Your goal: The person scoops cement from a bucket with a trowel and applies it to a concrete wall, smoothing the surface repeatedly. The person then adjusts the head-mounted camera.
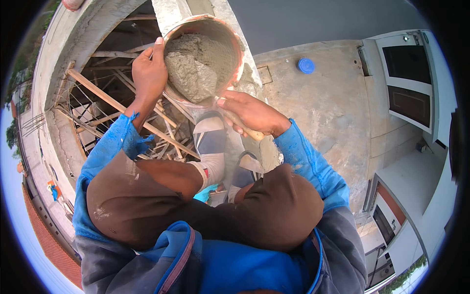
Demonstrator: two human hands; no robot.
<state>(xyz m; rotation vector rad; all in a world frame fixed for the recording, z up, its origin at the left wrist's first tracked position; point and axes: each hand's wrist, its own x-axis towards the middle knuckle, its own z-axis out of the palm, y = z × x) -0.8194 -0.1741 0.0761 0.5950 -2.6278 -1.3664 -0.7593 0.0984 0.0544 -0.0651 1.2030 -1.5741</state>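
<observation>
A round bucket (232,54) of wet grey mortar (188,71) is tilted over the narrow concrete ledge in the upper middle of the head view. My left hand (149,76) grips its left rim, thumb up along the edge. My right hand (247,110) is closed on the wooden handle (254,133) of a trowel, just below the bucket's lower right rim; the trowel's blade is blurred and partly hidden at the mortar. Beneath, my feet (210,132) in striped footwear rest on the ledge, between my bent knees.
Left, below the ledge, is an opening crossed by timber props (98,90) and rods, bordered by a concrete beam (63,68). To the right, far below, lies a concrete yard (318,98) with a blue round container (306,65), beside a white building (406,166) with dark windows.
</observation>
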